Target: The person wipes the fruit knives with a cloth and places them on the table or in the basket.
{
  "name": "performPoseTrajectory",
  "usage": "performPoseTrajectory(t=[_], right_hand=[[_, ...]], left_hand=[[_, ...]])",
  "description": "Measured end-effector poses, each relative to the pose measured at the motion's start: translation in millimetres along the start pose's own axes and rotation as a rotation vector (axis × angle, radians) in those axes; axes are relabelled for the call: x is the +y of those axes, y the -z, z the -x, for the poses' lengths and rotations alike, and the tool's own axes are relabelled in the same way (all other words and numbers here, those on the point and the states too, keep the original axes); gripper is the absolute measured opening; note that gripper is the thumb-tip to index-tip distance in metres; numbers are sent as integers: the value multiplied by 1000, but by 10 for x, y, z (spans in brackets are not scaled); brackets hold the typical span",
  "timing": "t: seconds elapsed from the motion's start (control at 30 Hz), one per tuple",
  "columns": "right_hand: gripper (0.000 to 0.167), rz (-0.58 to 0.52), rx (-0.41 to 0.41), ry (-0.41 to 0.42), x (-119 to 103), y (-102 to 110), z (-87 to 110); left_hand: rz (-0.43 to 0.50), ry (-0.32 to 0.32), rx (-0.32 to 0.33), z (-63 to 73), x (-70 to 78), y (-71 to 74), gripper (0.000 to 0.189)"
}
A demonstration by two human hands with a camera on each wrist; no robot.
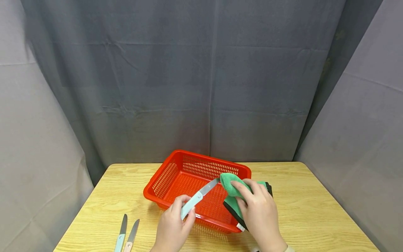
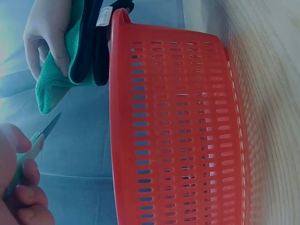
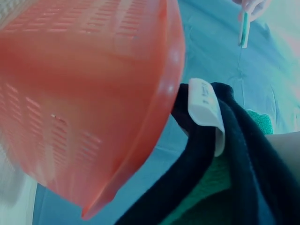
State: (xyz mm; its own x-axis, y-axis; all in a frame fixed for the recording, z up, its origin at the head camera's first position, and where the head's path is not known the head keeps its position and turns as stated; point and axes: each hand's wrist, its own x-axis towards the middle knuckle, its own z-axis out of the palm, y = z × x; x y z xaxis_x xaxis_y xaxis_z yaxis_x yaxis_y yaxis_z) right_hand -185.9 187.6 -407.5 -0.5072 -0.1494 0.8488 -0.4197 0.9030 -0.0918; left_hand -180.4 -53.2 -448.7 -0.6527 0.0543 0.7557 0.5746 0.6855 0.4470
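In the head view my left hand (image 1: 173,224) grips a table knife (image 1: 196,199) by its pale blue handle, and the blade slants up to the right over the red basket. My right hand (image 1: 259,208) holds a bunched green cloth (image 1: 232,183) with black edging and a white tag, above the basket's right side. The knife's tip lies close to the cloth's folded end; I cannot tell whether they touch. From the left wrist, the blade (image 2: 50,125) points toward the cloth (image 2: 55,91). The black edging (image 3: 243,159) and tag (image 3: 205,103) fill much of the right wrist view.
A red plastic basket (image 1: 167,206) with slotted walls stands on the wooden table (image 1: 302,210). Two more knives lie at the front left, one with a pale blue handle (image 1: 120,242), the other with a pale pink handle (image 1: 128,246). Grey curtains (image 1: 157,87) enclose the table.
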Motion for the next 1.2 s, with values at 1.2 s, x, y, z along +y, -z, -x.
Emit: performPoseTrajectory(t=[1.2], right_hand=[[55,-86,-128,127,-318,-22,81]], left_hand=[[5,-43,15,-2,-9,10,34]])
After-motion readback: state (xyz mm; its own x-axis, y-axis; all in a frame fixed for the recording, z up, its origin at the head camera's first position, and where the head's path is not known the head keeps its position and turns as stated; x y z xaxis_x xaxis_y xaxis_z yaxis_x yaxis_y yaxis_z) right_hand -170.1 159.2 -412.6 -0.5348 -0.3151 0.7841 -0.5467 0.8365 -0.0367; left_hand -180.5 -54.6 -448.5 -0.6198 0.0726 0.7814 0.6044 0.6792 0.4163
